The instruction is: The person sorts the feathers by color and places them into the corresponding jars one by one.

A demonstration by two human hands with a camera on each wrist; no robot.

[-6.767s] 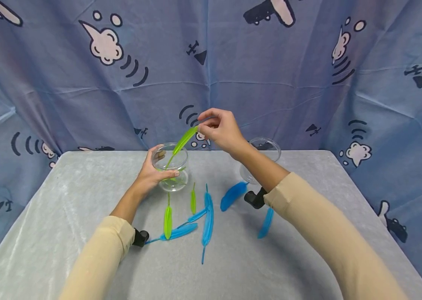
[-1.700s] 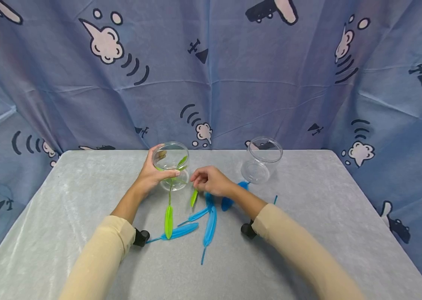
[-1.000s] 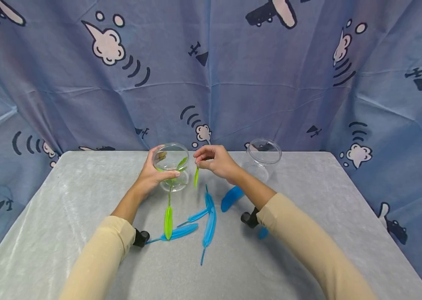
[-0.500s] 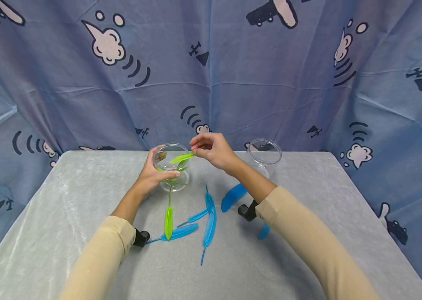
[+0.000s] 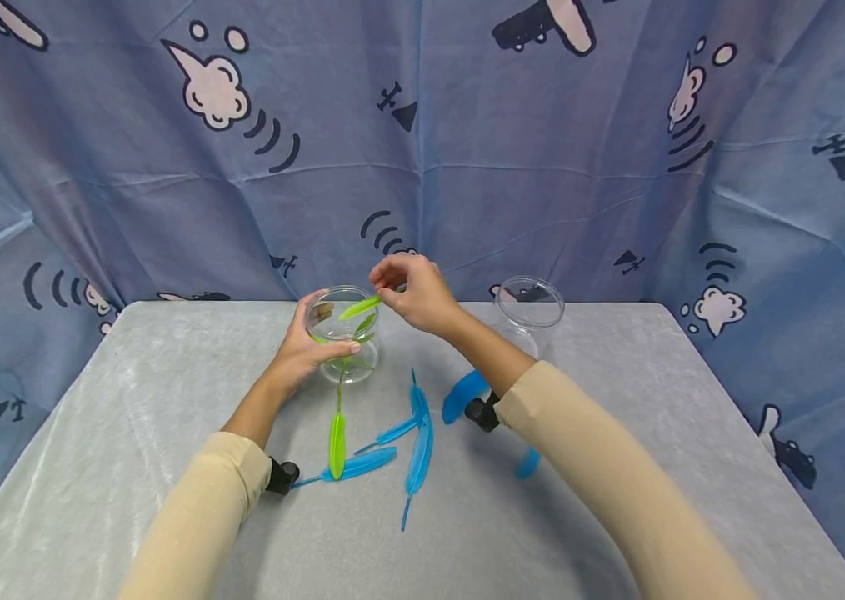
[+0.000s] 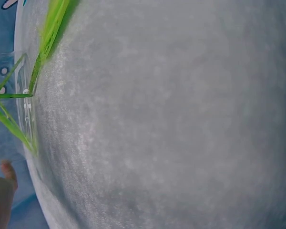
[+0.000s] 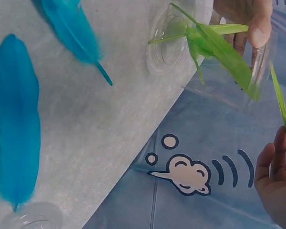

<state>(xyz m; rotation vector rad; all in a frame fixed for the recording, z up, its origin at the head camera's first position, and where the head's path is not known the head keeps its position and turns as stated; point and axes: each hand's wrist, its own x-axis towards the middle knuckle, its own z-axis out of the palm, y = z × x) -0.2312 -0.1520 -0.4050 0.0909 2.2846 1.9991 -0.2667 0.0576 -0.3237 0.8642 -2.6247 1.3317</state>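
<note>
My left hand (image 5: 301,346) grips a clear plastic jar (image 5: 348,371) from its left side, thumb across the front. Inside the jar lie several green feathers (image 7: 224,52), seen through its wall in the right wrist view. My right hand (image 5: 422,293) pinches another green feather (image 5: 359,307) by one end, its free end over the jar's mouth. One more green feather (image 5: 337,446) lies on the table in front of the jar, across a blue feather (image 5: 362,462). In the left wrist view, only part of my left hand (image 6: 2,195) shows at the lower left.
A second clear jar (image 5: 531,312) stands at the back right, partly behind my right forearm. Several blue feathers (image 5: 419,450) lie on the grey table (image 5: 167,392), including a broad one (image 5: 463,396) near that jar. A patterned blue curtain (image 5: 422,125) hangs behind.
My right hand has let go of one green feather into the jar, picked a smaller green one off the table and brought it up and left to the jar's mouth. My left hand stays put.
</note>
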